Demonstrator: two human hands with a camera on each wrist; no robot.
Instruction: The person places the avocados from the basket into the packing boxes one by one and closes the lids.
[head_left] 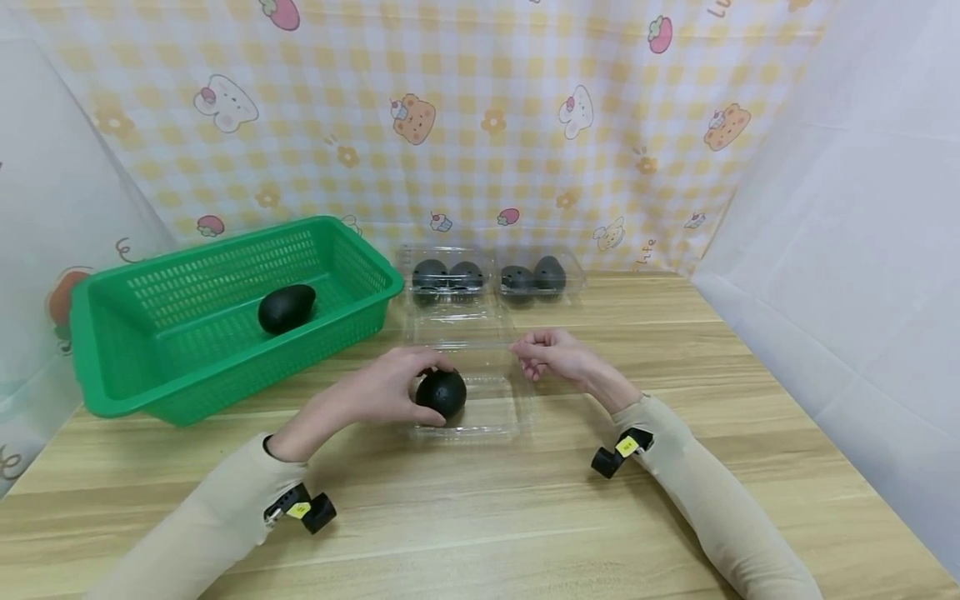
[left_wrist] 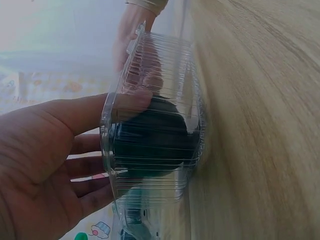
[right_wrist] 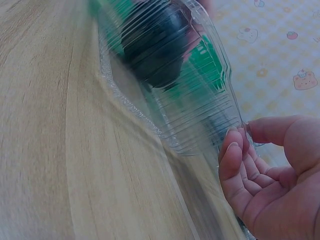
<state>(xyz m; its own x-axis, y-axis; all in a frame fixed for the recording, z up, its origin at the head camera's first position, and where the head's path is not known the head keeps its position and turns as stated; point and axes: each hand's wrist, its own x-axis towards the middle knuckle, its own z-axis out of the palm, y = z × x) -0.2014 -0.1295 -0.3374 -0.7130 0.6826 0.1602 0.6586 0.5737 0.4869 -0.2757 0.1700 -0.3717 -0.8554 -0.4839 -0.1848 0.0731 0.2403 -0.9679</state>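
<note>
My left hand [head_left: 393, 385] grips a dark avocado [head_left: 442, 394] from its left side, thumb toward me and fingers on the far side. The avocado sits inside the left half of a clear plastic clamshell box [head_left: 491, 408] whose lid is folded back away from me. In the left wrist view the thumb reaches over the box rim onto the avocado [left_wrist: 150, 137]. With thumb and forefinger, my right hand [head_left: 553, 357] pinches the box's edge at its right side; the right wrist view shows the fingertips [right_wrist: 232, 142] at that rim.
A green basket [head_left: 225, 367] stands at the left with one avocado [head_left: 287, 308] in it. Behind the open box are two clear boxes, each with two dark avocados [head_left: 447, 277] [head_left: 532, 279]. A patterned curtain [head_left: 465, 108] hangs along the back of the wooden table [head_left: 465, 517].
</note>
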